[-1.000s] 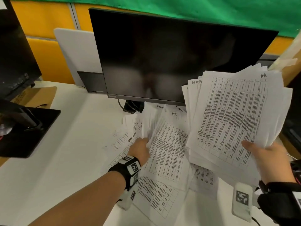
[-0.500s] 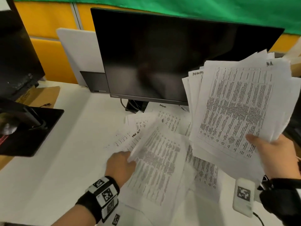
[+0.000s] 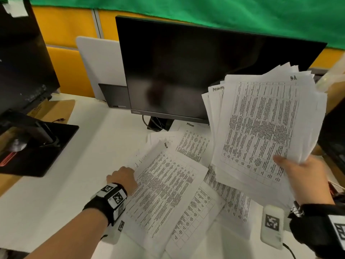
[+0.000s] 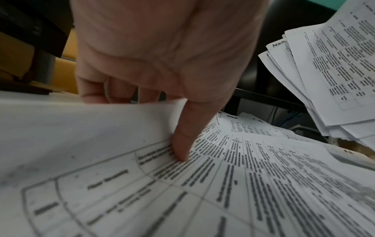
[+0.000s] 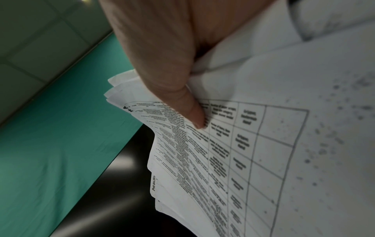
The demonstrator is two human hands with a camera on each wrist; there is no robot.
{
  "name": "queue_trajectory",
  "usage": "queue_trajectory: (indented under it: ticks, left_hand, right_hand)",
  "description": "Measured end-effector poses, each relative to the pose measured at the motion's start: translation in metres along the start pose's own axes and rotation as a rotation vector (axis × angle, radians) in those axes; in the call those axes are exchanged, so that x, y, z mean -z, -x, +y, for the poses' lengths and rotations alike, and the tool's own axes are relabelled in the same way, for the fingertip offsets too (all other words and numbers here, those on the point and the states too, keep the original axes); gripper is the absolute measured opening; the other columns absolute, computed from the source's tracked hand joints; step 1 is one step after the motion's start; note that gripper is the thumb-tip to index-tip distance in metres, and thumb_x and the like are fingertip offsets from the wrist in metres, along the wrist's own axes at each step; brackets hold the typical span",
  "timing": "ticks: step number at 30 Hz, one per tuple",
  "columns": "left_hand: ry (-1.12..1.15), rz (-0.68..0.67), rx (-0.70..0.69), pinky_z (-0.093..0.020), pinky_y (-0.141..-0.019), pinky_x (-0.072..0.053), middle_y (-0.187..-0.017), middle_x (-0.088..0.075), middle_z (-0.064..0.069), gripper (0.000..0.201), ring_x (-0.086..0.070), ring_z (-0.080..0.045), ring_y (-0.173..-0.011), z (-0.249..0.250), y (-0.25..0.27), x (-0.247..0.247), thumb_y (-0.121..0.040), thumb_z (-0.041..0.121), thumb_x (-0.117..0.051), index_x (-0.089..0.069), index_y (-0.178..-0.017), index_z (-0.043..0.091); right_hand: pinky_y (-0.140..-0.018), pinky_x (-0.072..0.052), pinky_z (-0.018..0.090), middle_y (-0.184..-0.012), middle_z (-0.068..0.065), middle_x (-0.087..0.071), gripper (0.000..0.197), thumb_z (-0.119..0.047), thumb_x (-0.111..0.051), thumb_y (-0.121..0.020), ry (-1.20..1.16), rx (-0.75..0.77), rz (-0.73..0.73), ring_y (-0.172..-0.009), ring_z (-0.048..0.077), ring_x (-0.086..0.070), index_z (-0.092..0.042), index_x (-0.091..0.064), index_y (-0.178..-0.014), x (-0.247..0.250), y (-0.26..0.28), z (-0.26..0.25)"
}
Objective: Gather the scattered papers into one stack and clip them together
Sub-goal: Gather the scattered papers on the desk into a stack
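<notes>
My right hand (image 3: 296, 174) holds a thick, uneven stack of printed sheets (image 3: 261, 128) up in the air at the right, thumb (image 5: 192, 112) on the top page and the fingers hidden behind it. My left hand (image 3: 123, 178) pinches the left edge of a printed sheet (image 3: 164, 191) low over the desk; its thumb (image 4: 182, 144) lies on the print and the fingers curl beneath. More loose printed sheets (image 3: 192, 144) lie spread on the white desk (image 3: 56, 202) under and behind it. A metal binder clip (image 3: 296, 210) shows by my right wrist.
A dark monitor (image 3: 186, 71) stands right behind the papers, its stand (image 3: 158, 124) at their far edge. A second monitor's black base (image 3: 37, 146) sits at the left. A white tagged device (image 3: 272, 225) lies at the near right. Green cloth hangs above.
My left hand drew back toward me and leftward, pulling a sheet out of the pile near the monitor stand. The right hand's stack rose slightly.
</notes>
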State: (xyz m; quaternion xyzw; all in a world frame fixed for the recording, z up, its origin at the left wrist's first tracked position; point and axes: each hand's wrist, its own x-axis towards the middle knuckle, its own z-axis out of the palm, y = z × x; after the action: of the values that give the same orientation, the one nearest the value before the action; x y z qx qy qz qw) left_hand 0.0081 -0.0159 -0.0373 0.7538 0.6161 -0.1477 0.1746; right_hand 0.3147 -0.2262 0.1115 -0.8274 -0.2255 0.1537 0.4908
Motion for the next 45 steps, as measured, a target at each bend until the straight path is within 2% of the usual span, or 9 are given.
queue_trajectory:
  ticks: [8, 15, 20, 25, 32, 35, 37, 42, 45]
  left_hand:
    - [0.311, 0.38, -0.26, -0.033, -0.087, -0.045, -0.118, -0.058, -0.01, 0.025, -0.058, -0.03, -0.106, 0.029, -0.009, 0.048, -0.087, 0.017, -0.055, -0.069, -0.104, 0.006]
    - [0.726, 0.034, -0.113, -0.028, -0.071, -0.05, -0.08, -0.064, -0.002, 0.009, -0.063, -0.024, -0.085, 0.041, 0.011, 0.038, -0.082, 0.019, -0.061, -0.064, -0.077, 0.012]
    - [0.242, -0.094, 0.009, -0.039, -0.099, -0.044, -0.128, -0.05, -0.008, 0.047, -0.05, -0.026, -0.117, 0.052, 0.042, -0.024, -0.081, 0.04, -0.051, -0.058, -0.12, 0.013]
    - [0.031, -0.024, -0.128, -0.035, -0.101, -0.039, -0.135, -0.038, -0.009, 0.042, -0.04, -0.026, -0.122, 0.066, 0.05, -0.025, -0.085, 0.023, -0.049, -0.051, -0.126, 0.011]
    - [0.563, 0.051, -0.207, -0.03, -0.085, -0.051, -0.098, -0.06, -0.005, 0.021, -0.058, -0.019, -0.091, 0.062, 0.045, -0.017, -0.087, 0.004, -0.043, -0.057, -0.101, 0.012]
    - [0.878, 0.122, -0.241, -0.016, -0.063, -0.051, -0.102, -0.059, 0.0, 0.046, -0.058, -0.014, -0.081, 0.045, 0.044, -0.008, -0.085, -0.002, -0.054, -0.042, -0.124, 0.02]
    - [1.018, 0.062, -0.185, -0.018, -0.067, -0.052, -0.114, -0.06, -0.005, 0.071, -0.06, -0.018, -0.088, 0.026, 0.041, 0.001, -0.081, -0.002, -0.065, -0.031, -0.14, 0.015]
    - [1.1, -0.089, -0.243, -0.041, -0.088, -0.054, -0.1, -0.075, -0.011, 0.018, -0.07, -0.031, -0.095, -0.012, 0.037, 0.025, -0.08, 0.011, -0.072, -0.069, -0.098, 0.012]
    - [1.254, -0.15, -0.331, -0.041, -0.086, -0.055, -0.102, -0.076, -0.007, 0.047, -0.07, -0.028, -0.099, -0.024, 0.038, 0.048, -0.067, 0.034, -0.08, -0.067, -0.108, 0.013]
  right_hand:
    - [-0.089, -0.044, 0.047, -0.124, 0.016, -0.061, 0.043, -0.01, -0.06, -0.088, -0.004, 0.023, 0.022, -0.114, 0.036, -0.056, -0.01, -0.051, -0.13, 0.004, 0.006, -0.004]
    - [-0.088, -0.045, 0.051, -0.124, 0.017, -0.061, 0.041, -0.01, -0.06, -0.087, 0.003, 0.023, 0.026, -0.111, 0.035, -0.057, -0.01, -0.052, -0.128, 0.004, 0.008, -0.007]
    - [-0.089, -0.046, 0.05, -0.121, 0.016, -0.062, 0.04, -0.01, -0.06, -0.087, 0.007, 0.03, 0.022, -0.111, 0.037, -0.058, -0.009, -0.054, -0.127, -0.002, 0.009, -0.006]
    - [-0.086, -0.045, 0.045, -0.117, 0.013, -0.064, 0.036, -0.011, -0.061, -0.087, -0.012, 0.035, 0.001, -0.1, 0.027, -0.057, -0.012, -0.056, -0.123, -0.011, 0.01, -0.006]
    - [-0.085, -0.047, 0.051, -0.119, 0.017, -0.063, 0.037, -0.015, -0.06, -0.088, 0.037, 0.028, 0.028, -0.105, 0.035, -0.058, -0.012, -0.053, -0.124, -0.011, 0.006, -0.005]
    - [-0.084, -0.046, 0.051, -0.119, 0.019, -0.061, 0.039, -0.015, -0.059, -0.089, 0.107, 0.027, 0.053, -0.108, 0.039, -0.057, -0.01, -0.05, -0.127, 0.003, 0.002, -0.004]
    - [-0.085, -0.046, 0.052, -0.121, 0.021, -0.06, 0.04, -0.015, -0.059, -0.089, 0.128, 0.029, 0.052, -0.11, 0.04, -0.057, -0.01, -0.048, -0.127, 0.009, -0.002, -0.001]
    - [-0.08, -0.044, 0.043, -0.119, 0.018, -0.061, 0.039, -0.014, -0.058, -0.089, 0.078, -0.014, 0.014, -0.104, 0.033, -0.057, -0.01, -0.051, -0.127, 0.012, -0.005, 0.01]
    - [-0.071, -0.044, 0.034, -0.11, 0.015, -0.063, 0.035, -0.014, -0.059, -0.089, 0.01, -0.047, -0.067, -0.089, 0.025, -0.056, -0.008, -0.054, -0.123, 0.006, -0.004, 0.012]
